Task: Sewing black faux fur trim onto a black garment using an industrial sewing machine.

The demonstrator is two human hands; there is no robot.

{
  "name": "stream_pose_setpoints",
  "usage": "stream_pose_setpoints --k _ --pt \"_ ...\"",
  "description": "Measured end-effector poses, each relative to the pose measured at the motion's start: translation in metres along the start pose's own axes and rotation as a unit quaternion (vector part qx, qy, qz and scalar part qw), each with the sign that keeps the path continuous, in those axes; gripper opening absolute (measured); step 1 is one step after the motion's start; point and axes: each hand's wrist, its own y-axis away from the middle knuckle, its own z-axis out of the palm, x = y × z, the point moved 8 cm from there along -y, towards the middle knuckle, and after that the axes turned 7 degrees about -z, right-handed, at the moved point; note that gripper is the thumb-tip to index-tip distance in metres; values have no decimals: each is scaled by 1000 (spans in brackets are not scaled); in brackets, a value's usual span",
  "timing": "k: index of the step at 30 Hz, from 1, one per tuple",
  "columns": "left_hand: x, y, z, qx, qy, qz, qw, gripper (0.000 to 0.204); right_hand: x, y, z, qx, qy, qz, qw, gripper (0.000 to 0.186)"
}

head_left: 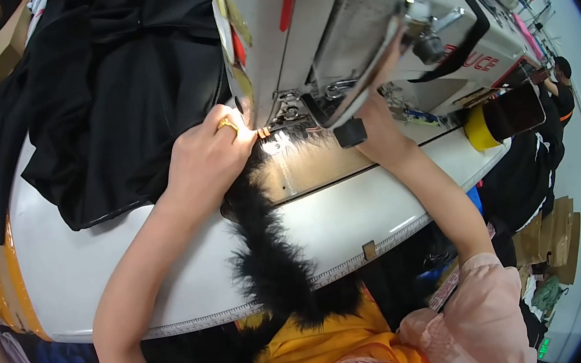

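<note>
From my feed, I have the left hand (209, 156) close beside the needle area of the machine (313, 0), its fingers curled and drawn narrow at the upper end of the black fur trim (265, 237). Whether they grip the trim or only press it down I cannot tell. The right hand (377, 128) is on the far side of the needle area, partly hidden by the machine's bar and black block (350, 132); I cannot tell whether it is wide, narrow or holding anything.

The trim comes out just below the left hand, crosses the desk (199, 268) and drops over the front edge toward the yellow apron (320, 341). Black tufts also show between the hands, in the bright spot above the metal plate (319, 170). The black garment (123, 101) is spread beyond and to the left of the left hand, its near part loose on the desk.

I'd judge this as mid-seam: the trim's upper end is at the needle area, while a long run hangs free below the left hand and is probably left to do. No finished stitching is visible to me, so how much is done, and whether trim and garment are already joined, I can't say.
</note>
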Motion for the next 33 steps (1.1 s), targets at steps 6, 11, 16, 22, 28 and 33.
stream_pose_setpoints --k 6,11,16,22,28,33 --pt "-14 8 -10 -42 49 -100 993 15 -8 1 -6 14 30 -3 999 12" --pt "-21 9 -9 -26 49 -103 993 14 -4 -1 6 -19 44 -2 999 15" --pt "-17 32 -43 19 74 -100 992 43 0 -1 2 -24 -2 -13 1000 24" --pt "-122 75 -35 -130 -76 -198 969 51 20 18 -11 -53 6 -55 997 21" --pt "-153 74 -46 -183 -188 -201 944 54 -7 21 -20 -76 45 -65 994 22" --pt "4 8 -59 -9 176 -132 975 22 -25 1 -2 -103 -28 -75 992 45"
